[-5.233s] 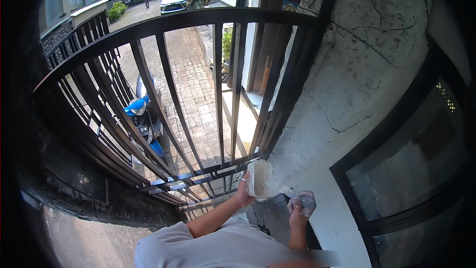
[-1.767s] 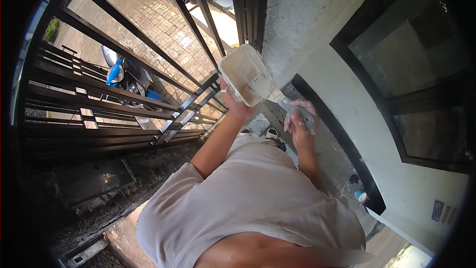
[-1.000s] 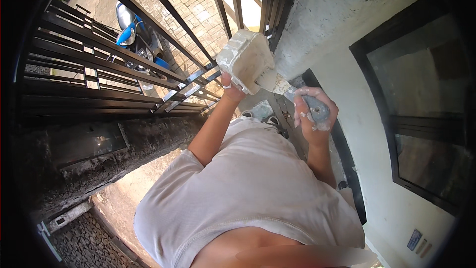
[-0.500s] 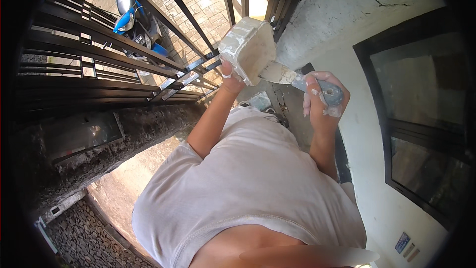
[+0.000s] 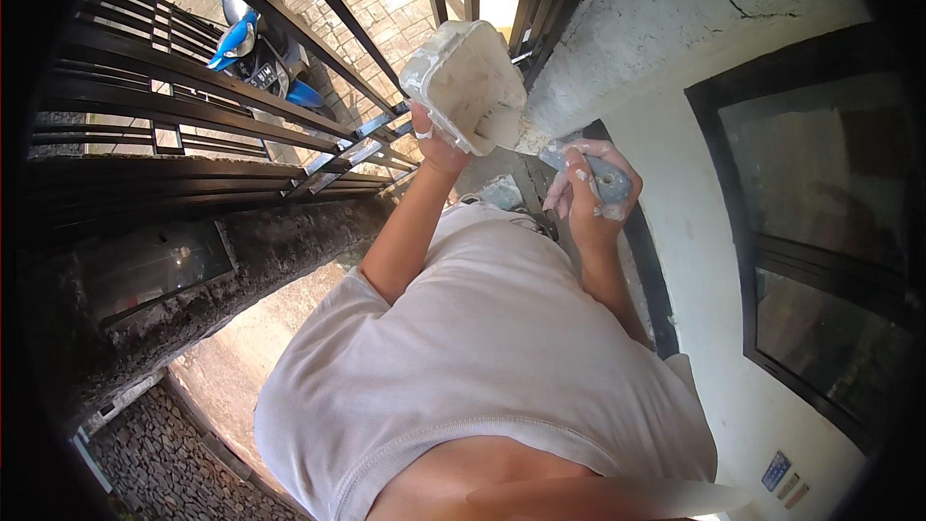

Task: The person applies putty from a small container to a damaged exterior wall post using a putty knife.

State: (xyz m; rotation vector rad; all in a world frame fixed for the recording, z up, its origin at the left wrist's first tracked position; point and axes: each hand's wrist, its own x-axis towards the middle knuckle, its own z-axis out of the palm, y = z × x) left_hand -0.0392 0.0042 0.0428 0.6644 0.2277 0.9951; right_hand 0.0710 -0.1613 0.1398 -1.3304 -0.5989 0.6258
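My left hand (image 5: 441,143) grips a white plastic tub (image 5: 465,77) by its near left side, tilted so its inside faces right and toward me. The tub is smeared with pale, plaster-like paste. In my right hand (image 5: 595,183) is a putty knife (image 5: 610,181) with a blue-grey handle, my fingers wrapped round it. Its paste-coated blade (image 5: 529,136) reaches into the tub near the lower right rim. White smears cover my right fingers and the handle. How much paste lies in the tub, I cannot tell.
A black metal railing (image 5: 193,101) runs along the left, with a blue motorcycle (image 5: 253,48) on paving beyond it. To the right is a pale wall (image 5: 690,193) with a dark-framed window (image 5: 820,164). A crack marks the grey wall section (image 5: 694,14) ahead.
My right hand and the putty knife have moved left, pushing the blade farther into the tub. The tub has shifted slightly left and up, showing more of its inside.
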